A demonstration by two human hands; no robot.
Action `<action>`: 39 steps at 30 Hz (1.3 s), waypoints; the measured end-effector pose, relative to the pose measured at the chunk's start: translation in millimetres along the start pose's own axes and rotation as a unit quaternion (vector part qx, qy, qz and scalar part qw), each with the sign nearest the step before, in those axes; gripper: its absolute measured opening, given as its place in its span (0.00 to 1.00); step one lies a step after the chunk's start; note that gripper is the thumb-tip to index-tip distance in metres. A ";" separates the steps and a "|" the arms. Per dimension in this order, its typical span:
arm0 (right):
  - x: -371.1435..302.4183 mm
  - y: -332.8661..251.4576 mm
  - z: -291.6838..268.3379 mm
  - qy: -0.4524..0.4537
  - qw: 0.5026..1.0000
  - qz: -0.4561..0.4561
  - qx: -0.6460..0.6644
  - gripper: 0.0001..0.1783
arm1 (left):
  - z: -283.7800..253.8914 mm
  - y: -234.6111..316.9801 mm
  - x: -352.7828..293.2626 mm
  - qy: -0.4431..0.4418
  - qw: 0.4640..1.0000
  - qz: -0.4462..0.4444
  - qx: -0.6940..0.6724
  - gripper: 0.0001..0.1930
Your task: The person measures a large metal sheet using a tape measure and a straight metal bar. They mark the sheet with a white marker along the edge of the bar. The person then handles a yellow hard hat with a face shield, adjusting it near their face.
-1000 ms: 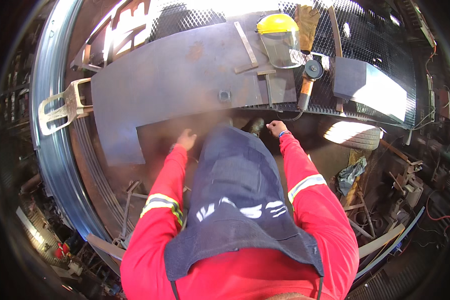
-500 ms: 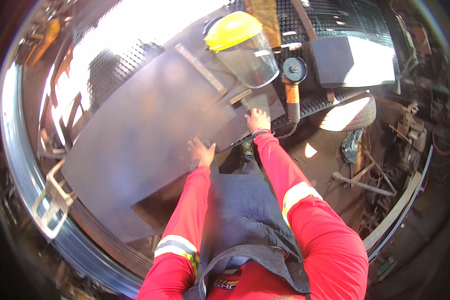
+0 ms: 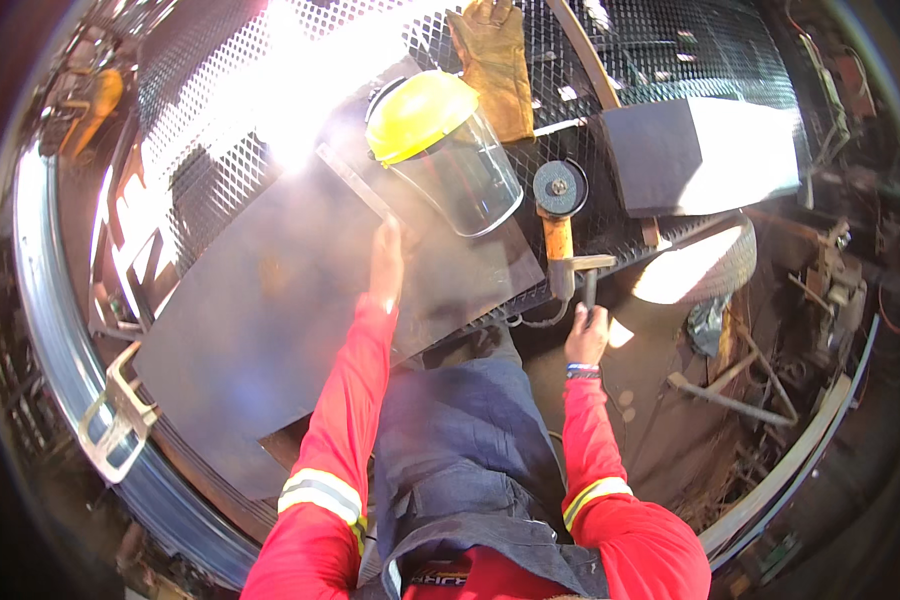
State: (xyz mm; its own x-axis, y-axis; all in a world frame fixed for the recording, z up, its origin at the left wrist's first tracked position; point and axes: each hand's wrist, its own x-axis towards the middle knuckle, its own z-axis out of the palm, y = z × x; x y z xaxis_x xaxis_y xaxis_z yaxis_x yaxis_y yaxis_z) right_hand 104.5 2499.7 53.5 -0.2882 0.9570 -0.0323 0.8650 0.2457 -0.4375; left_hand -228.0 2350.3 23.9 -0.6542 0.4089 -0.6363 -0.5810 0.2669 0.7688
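My right hand (image 3: 587, 336) is closed around the dark handle of a hammer (image 3: 594, 262), off the right edge of a large dark metal sheet (image 3: 260, 280). My left hand (image 3: 386, 265) stretches over the sheet, its fingers straight and hazy in the glare. Its fingertips meet the near end of a flat metal bar (image 3: 348, 178) lying on the sheet; whether they press on it I cannot tell. Beyond the bar rests a yellow face shield (image 3: 425, 115) with a clear visor. An angle grinder (image 3: 558, 225) with an orange body lies between the sheet and the hammer.
A leather work glove (image 3: 495, 70) lies on the metal mesh (image 3: 710, 60) at the back. To the right are a grey metal box (image 3: 655, 155), a tyre (image 3: 725, 255) and scrap metal on the floor. A pale metal bracket (image 3: 118, 420) stands at the left.
My right hand has picked up the hammer from the sheet and carried it right, past the grinder. My left hand has reached forward to the bar's near end. The view has shifted.
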 end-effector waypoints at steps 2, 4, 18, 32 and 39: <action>51.7 42.9 15.7 0.037 0.998 -0.031 -0.034 0.15 | 30.9 20.1 32.4 0.012 0.991 -0.066 -0.116 0.50; 100.3 69.7 35.3 0.023 0.995 -0.072 -0.068 0.17 | 53.5 19.3 60.1 0.026 0.976 -0.115 -0.182 0.56; 111.7 -5.8 51.6 -0.099 0.985 -0.103 0.092 0.45 | 155.4 87.9 131.1 0.103 0.919 0.027 -0.380 0.33; 103.7 16.7 60.0 -0.114 0.992 -0.041 -0.032 0.37 | 232.2 43.5 181.2 0.025 0.721 0.384 0.577 0.29; 129.2 19.8 25.0 -0.223 0.961 -0.120 -0.113 0.30 | 225.6 21.6 209.0 0.053 0.690 0.356 0.628 0.28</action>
State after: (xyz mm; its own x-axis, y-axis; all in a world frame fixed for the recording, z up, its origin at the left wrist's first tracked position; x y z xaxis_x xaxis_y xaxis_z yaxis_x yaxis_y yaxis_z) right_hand 74.1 2624.4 18.3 -0.5944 0.7197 -0.3588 0.8041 0.5266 -0.2758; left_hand -268.0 2638.3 -78.2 -0.6272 0.7787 -0.0190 0.7404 0.6036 0.2959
